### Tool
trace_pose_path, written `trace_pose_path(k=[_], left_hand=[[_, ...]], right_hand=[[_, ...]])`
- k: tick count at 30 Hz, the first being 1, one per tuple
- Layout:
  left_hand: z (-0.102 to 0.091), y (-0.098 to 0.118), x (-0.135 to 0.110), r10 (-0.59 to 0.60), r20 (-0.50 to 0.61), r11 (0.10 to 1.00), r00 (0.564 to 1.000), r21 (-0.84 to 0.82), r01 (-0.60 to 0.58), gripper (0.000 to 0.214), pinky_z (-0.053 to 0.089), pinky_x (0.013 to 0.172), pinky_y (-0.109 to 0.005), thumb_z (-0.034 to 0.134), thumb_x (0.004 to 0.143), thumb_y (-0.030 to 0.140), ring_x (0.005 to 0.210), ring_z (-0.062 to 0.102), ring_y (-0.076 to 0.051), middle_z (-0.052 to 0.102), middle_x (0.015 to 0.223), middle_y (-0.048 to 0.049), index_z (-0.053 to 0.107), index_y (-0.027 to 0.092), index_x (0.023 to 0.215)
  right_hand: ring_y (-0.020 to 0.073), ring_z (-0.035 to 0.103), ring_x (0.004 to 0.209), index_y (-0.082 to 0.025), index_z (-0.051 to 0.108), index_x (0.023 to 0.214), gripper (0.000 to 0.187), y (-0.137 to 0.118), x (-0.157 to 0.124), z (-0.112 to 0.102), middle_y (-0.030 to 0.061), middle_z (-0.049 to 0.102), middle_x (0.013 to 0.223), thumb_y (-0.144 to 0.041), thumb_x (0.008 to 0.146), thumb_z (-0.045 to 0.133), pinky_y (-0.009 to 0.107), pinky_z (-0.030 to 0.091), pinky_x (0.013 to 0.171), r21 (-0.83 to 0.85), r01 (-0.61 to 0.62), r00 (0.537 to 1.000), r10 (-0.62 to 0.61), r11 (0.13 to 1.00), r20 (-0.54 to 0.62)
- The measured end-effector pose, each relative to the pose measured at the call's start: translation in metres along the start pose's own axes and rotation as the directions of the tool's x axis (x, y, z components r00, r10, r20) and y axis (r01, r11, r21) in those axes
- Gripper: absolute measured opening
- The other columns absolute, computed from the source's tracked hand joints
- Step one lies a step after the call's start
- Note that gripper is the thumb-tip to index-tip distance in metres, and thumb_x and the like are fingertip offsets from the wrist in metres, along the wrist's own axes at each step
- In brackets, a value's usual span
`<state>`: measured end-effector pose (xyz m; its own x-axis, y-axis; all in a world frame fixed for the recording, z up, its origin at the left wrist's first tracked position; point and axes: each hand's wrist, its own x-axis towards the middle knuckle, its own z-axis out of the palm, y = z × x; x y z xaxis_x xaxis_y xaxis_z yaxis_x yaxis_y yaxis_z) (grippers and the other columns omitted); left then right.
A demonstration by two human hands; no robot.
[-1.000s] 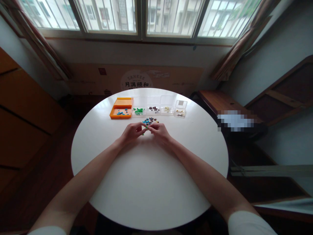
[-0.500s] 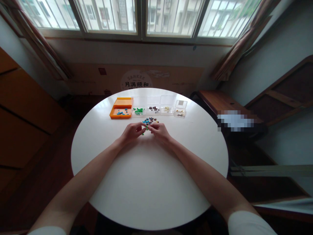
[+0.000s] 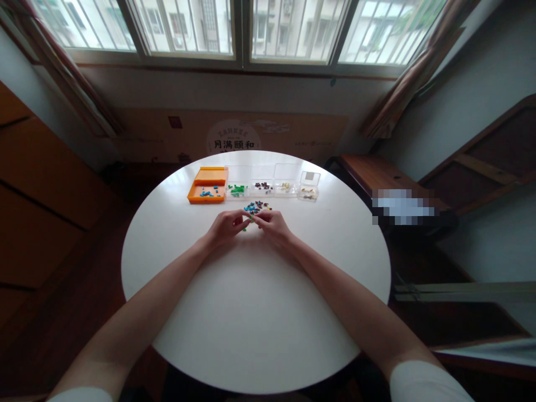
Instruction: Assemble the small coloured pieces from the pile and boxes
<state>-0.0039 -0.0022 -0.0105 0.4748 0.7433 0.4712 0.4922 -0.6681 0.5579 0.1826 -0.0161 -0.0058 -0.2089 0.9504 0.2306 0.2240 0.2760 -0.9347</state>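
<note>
My left hand [image 3: 228, 224] and my right hand [image 3: 271, 224] meet over the table, fingertips almost touching. Between their pinched fingers is a small green building brick [image 3: 252, 218], partly hidden by the fingertips. Another small green brick [image 3: 244, 229] lies just below my left fingers. Right beyond my hands is a loose pile of tiny bricks [image 3: 258, 206] in blue, dark brown and pale yellow. The exact shapes of the pieces are too small to make out.
Behind the pile stand an orange box [image 3: 193, 197] with blue bricks, clear compartments with green bricks [image 3: 238, 190], dark brown bricks [image 3: 263, 185] and cream bricks [image 3: 285, 185], and a small clear box [image 3: 309, 196]. All rest on a round white table [image 3: 251, 312].
</note>
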Motion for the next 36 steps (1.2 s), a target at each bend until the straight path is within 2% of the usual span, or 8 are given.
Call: trace_pose_path(k=[30,36], left_hand=[[0.0005,0.0000,0.0003,-0.001,-0.011,1.000,1.000,-0.002,0.001,0.021,0.035,0.051,-0.016,0.056,0.085,0.031,0.047,0.044,-0.006,0.054,0.054,0.0040,0.068,0.016,0.092],[0.0003,-0.0002,0.0003,-0.006,-0.012,1.000,1.000,-0.007,0.006,0.022,0.035,0.051,-0.017,0.055,0.085,0.032,0.047,0.044,-0.006,0.054,0.055,0.0040,0.068,0.016,0.092]], right_hand=[[0.0076,0.049,0.052,-0.010,0.072,0.074,0.026,-0.0004,0.0004,0.0007,0.0019,0.059,0.059,-0.034,0.072,0.062,0.019,0.036,0.048,0.023,0.009,1.000,-0.009,1.000,-0.005],[0.0077,0.049,0.052,-0.011,0.071,0.075,0.030,-0.0008,-0.0002,0.0005,0.0020,0.061,0.060,-0.040,0.072,0.064,0.019,0.037,0.048,0.050,-0.001,1.000,0.001,0.999,-0.010]])
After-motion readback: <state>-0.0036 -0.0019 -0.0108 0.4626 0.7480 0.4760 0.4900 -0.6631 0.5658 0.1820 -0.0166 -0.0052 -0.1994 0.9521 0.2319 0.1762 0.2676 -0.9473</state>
